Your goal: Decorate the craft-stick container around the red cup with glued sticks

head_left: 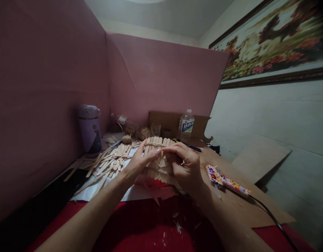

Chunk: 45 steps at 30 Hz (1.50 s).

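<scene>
A craft-stick piece point(156, 174), made of round-ended wooden sticks set side by side with twine bands across it, is held up in front of me. My left hand point(136, 161) is closed on its left side, the thumb lying across its face. Leaf-like pale pieces show in the middle of that face. My right hand point(189, 166) is at the right side, thumb and forefinger pinched close to the upper twine band. What sits in that pinch is too small to make out. Loose craft sticks point(116, 159) lie in a heap to the left.
A glue gun point(227, 182) with a flowered cover lies on cardboard at right, its black cord trailing forward. Behind stand a water bottle point(186, 125), a clear glass point(156, 130) and twine balls point(145, 133). A purple flask point(90, 133) stands left. Scraps litter the red cloth point(140, 227).
</scene>
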Motion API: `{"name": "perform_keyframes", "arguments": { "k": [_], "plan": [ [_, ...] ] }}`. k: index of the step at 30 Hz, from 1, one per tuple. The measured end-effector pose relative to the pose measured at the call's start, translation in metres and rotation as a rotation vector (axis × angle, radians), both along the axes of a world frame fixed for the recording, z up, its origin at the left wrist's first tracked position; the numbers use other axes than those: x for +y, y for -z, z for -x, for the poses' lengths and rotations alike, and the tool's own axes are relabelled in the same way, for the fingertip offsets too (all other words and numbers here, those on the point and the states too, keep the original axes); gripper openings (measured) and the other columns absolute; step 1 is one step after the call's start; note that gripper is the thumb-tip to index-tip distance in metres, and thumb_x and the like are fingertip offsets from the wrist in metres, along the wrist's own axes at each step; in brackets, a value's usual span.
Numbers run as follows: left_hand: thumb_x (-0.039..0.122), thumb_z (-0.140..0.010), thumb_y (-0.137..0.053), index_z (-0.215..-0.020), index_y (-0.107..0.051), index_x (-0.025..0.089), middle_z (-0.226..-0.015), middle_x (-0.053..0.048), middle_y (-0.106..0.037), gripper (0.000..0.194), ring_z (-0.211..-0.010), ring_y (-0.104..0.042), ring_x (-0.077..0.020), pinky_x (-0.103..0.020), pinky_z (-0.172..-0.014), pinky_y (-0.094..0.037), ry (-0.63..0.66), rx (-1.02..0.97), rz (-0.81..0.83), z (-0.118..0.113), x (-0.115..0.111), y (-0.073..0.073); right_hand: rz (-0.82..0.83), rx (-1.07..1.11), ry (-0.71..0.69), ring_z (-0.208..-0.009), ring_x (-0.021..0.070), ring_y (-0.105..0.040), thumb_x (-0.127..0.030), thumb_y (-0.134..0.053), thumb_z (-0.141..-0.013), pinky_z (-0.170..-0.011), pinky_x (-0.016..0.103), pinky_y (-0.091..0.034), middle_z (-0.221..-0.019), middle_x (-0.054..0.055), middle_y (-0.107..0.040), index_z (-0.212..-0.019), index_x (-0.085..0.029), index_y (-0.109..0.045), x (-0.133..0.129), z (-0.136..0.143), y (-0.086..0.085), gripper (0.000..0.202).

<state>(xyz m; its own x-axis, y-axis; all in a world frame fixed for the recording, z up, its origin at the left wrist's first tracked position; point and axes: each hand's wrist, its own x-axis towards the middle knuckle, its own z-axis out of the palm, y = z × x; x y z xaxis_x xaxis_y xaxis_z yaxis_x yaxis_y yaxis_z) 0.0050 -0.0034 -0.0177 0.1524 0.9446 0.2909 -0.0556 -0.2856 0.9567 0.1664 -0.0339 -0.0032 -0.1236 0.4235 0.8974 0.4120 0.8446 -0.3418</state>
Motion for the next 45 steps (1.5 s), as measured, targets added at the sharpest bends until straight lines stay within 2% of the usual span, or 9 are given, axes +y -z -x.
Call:
{"name": "perform_keyframes", "arguments": {
  "k": [4,8,11,17,24,28,32,39,45],
  "plan": [
    [0.053,-0.071,-0.069,-0.144,-0.029,0.024,-0.152,-0.008,-0.031,0.089,-0.140,-0.025,-0.0286,-0.040,-0.113,-0.025,-0.025,0.053,0.045,-0.002,-0.004,-0.006,-0.004,-0.019,0.032,-0.078,0.0154,-0.059,-0.006,-0.051,-0.083,-0.068,0.028,-0.047,-0.084,0.004,-0.063,-0.092,-0.020,-0.070,-0.001,0.000,0.000,0.025],
    [0.051,-0.077,-0.064,-0.142,-0.033,0.022,-0.139,-0.009,-0.050,0.077,-0.129,-0.044,-0.0293,-0.041,-0.105,-0.036,0.090,-0.037,0.015,-0.005,-0.008,-0.011,-0.010,-0.039,0.077,-0.077,0.0160,-0.058,-0.006,-0.051,-0.081,-0.066,0.028,-0.046,-0.085,0.005,-0.062,-0.093,-0.019,-0.070,-0.002,0.001,0.000,0.026],
    [0.050,-0.078,-0.062,-0.140,-0.035,0.023,-0.133,-0.009,-0.056,0.073,-0.120,-0.053,-0.0285,-0.041,-0.102,-0.039,0.136,-0.077,0.017,-0.005,-0.009,-0.012,-0.017,-0.049,0.088,-0.077,0.0162,-0.058,-0.006,-0.051,-0.080,-0.066,0.029,-0.047,-0.085,0.005,-0.061,-0.095,-0.019,-0.070,-0.003,0.001,0.001,0.027],
    [0.054,-0.073,-0.065,-0.135,-0.045,0.024,-0.135,-0.010,-0.054,0.072,-0.128,-0.045,-0.0324,-0.045,-0.106,-0.034,0.071,-0.069,0.007,-0.003,-0.005,-0.006,-0.002,-0.061,0.086,-0.079,0.0170,-0.059,-0.006,-0.051,-0.080,-0.068,0.031,-0.048,-0.088,0.005,-0.062,-0.095,-0.021,-0.069,-0.003,0.000,0.001,0.028],
    [0.052,-0.071,-0.068,-0.138,-0.041,0.024,-0.139,-0.010,-0.050,0.077,-0.135,-0.036,-0.0330,-0.047,-0.111,-0.026,0.050,-0.075,0.002,-0.001,0.004,0.003,-0.011,-0.046,0.086,-0.078,0.0168,-0.060,-0.010,-0.053,-0.084,-0.068,0.031,-0.049,-0.086,0.005,-0.063,-0.092,-0.021,-0.069,-0.004,0.002,-0.001,0.021],
    [0.050,-0.070,-0.069,-0.138,-0.041,0.025,-0.139,-0.009,-0.050,0.078,-0.134,-0.037,-0.0321,-0.046,-0.111,-0.027,0.049,-0.077,0.000,-0.002,0.004,0.003,0.002,-0.003,0.040,-0.079,0.0164,-0.061,-0.006,-0.052,-0.083,-0.070,0.030,-0.049,-0.085,0.004,-0.064,-0.090,-0.021,-0.068,-0.003,0.002,-0.001,0.023],
    [0.049,-0.072,-0.068,-0.138,-0.041,0.023,-0.139,-0.010,-0.050,0.076,-0.131,-0.042,-0.0314,-0.045,-0.108,-0.032,0.092,-0.086,0.008,-0.002,0.002,0.000,0.002,0.036,0.065,-0.077,0.0162,-0.061,-0.006,-0.052,-0.083,-0.068,0.029,-0.048,-0.083,0.003,-0.064,-0.088,-0.021,-0.067,-0.003,0.002,0.000,0.022],
    [0.049,-0.070,-0.070,-0.140,-0.038,0.024,-0.139,-0.012,-0.050,0.082,-0.131,-0.041,-0.0329,-0.048,-0.109,-0.029,0.074,-0.094,0.028,-0.003,-0.002,-0.003,0.020,0.016,0.072,-0.080,0.0174,-0.061,-0.005,-0.051,-0.081,-0.072,0.032,-0.049,-0.085,0.004,-0.065,-0.089,-0.021,-0.067,-0.003,0.002,0.001,0.023],
    [0.051,-0.070,-0.070,-0.136,-0.043,0.024,-0.138,-0.012,-0.052,0.077,-0.130,-0.043,-0.0330,-0.046,-0.108,-0.031,0.092,-0.085,0.007,-0.002,-0.002,-0.002,0.017,0.039,0.062,-0.078,0.0172,-0.061,-0.008,-0.053,-0.082,-0.070,0.032,-0.049,-0.083,0.003,-0.066,-0.087,-0.021,-0.067,-0.004,0.003,0.001,0.020]
  ]
}}
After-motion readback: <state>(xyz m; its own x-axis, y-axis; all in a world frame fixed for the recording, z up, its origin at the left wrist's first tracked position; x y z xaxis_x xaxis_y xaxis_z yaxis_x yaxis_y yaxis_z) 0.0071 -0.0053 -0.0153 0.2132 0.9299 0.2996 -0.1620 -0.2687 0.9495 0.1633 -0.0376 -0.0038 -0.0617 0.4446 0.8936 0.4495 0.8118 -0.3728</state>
